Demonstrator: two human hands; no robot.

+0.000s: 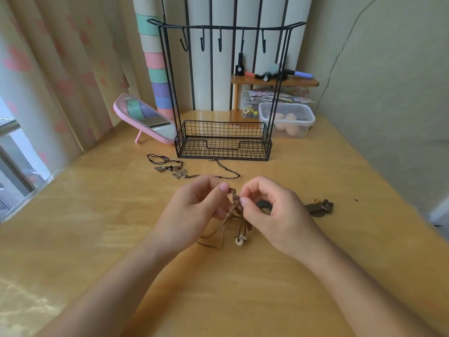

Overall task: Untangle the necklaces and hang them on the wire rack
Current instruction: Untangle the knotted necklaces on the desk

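Between L hand [194, 205] & R hand [274, 212]: brown cord necklace [233, 194]

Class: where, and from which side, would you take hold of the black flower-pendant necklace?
Pinch the black necklace at its bare cord loop, away from the flower pendant, coming from above: the cord lies flat on the table.

Soft daylight from left window [14, 152] | glare on table [29, 302] | edges bowed

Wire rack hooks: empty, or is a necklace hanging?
Empty. The hooks on the wire rack carry no cord; black necklaces lie on the table, and the left hand and right hand pinch a brown necklace.
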